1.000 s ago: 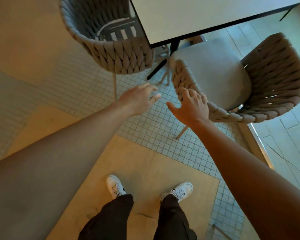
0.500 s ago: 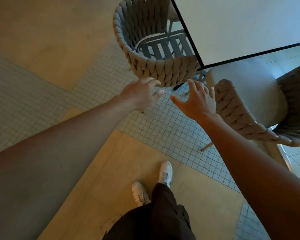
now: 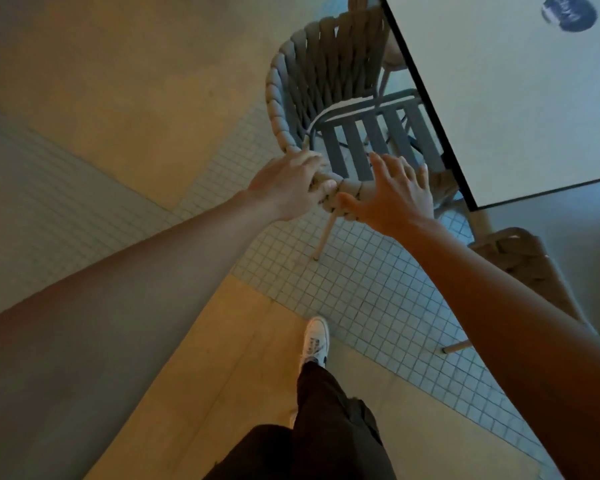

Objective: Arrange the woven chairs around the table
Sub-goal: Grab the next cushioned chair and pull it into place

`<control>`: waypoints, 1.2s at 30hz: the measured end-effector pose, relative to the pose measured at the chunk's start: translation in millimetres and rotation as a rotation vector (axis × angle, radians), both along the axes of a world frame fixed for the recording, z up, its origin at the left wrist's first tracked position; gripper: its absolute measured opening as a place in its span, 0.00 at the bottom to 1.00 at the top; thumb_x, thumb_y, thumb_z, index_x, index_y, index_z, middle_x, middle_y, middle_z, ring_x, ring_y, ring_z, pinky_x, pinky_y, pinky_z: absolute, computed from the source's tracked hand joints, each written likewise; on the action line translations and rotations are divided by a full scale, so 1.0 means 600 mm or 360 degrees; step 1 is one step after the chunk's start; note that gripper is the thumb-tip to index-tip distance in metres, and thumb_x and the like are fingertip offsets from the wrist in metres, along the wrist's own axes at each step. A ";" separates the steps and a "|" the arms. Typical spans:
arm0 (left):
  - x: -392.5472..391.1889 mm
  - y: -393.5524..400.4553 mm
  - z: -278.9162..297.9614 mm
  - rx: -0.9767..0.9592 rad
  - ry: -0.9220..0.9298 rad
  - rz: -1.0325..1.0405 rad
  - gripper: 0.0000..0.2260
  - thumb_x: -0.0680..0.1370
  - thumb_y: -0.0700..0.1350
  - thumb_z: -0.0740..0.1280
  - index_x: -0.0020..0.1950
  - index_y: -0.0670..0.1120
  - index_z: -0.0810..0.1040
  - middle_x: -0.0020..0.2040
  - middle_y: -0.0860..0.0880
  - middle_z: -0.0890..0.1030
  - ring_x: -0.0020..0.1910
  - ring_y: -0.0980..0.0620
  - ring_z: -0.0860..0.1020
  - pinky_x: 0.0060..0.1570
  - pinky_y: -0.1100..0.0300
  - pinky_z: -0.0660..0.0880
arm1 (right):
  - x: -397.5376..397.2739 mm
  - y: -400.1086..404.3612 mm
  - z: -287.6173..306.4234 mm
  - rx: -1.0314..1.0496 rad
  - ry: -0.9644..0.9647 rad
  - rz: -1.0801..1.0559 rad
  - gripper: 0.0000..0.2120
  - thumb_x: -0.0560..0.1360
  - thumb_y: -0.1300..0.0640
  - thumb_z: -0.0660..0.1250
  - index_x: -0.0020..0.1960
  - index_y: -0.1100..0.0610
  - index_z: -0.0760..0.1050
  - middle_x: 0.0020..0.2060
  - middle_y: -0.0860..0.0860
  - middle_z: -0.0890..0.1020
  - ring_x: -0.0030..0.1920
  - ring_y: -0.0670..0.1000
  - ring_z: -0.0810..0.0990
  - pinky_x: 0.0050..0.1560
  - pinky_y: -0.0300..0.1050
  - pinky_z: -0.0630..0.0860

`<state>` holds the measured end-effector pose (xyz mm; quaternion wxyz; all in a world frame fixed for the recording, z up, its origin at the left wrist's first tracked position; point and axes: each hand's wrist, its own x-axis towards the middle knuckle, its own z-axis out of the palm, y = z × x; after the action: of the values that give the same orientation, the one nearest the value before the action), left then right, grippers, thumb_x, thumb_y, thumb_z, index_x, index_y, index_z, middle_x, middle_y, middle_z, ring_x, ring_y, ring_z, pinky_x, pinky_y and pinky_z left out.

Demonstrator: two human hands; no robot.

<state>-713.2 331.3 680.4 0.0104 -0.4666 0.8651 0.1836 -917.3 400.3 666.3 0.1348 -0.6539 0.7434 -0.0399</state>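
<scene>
Both hands [image 3: 343,192] on chair rim [image 3: 278,98]

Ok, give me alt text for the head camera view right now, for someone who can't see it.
Both hands reach the braided back rim of a woven chair at a white table: the left hand grips the rim, the right hand lies open against it. A second woven chair stands to the right.

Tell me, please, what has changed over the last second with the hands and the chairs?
Both hands reached forward: the left hand now grips the slatted woven chair's braided rim, and the right hand lies open against it. The person stepped closer. That chair remains tucked under the table.
</scene>
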 end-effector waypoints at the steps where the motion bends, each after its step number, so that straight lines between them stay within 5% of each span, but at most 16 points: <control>1: -0.001 -0.029 0.001 -0.0019 0.0008 0.0018 0.28 0.82 0.65 0.56 0.77 0.50 0.68 0.78 0.50 0.67 0.75 0.45 0.67 0.70 0.45 0.65 | 0.000 -0.030 0.003 0.0017 0.0001 0.0005 0.52 0.71 0.19 0.53 0.83 0.51 0.53 0.81 0.55 0.61 0.82 0.59 0.56 0.80 0.66 0.44; 15: 0.045 -0.294 0.008 0.0011 0.0005 -0.0031 0.26 0.83 0.62 0.56 0.77 0.50 0.68 0.78 0.49 0.67 0.76 0.46 0.66 0.71 0.45 0.63 | 0.031 -0.293 0.010 0.0074 -0.0045 -0.0076 0.49 0.75 0.24 0.58 0.83 0.53 0.52 0.81 0.55 0.61 0.82 0.59 0.56 0.81 0.65 0.47; 28: 0.176 -0.583 -0.013 0.0047 0.0067 -0.0405 0.25 0.83 0.62 0.56 0.75 0.50 0.69 0.77 0.49 0.68 0.75 0.47 0.67 0.70 0.44 0.64 | 0.212 -0.511 -0.012 0.0057 -0.0001 -0.0433 0.56 0.68 0.16 0.47 0.83 0.53 0.55 0.80 0.57 0.63 0.81 0.60 0.59 0.80 0.66 0.49; 36: 0.228 -0.748 -0.008 0.0035 -0.0021 -0.0568 0.26 0.83 0.62 0.56 0.77 0.50 0.68 0.78 0.49 0.68 0.76 0.46 0.66 0.72 0.42 0.64 | 0.285 -0.647 -0.031 -0.0012 -0.0044 -0.0567 0.49 0.73 0.20 0.55 0.83 0.52 0.55 0.80 0.56 0.64 0.80 0.61 0.61 0.80 0.66 0.50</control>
<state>-576.6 -117.7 675.7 0.0538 -0.3067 0.9321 0.1852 -746.0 11.9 648.0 0.1335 -0.5118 0.8453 -0.0750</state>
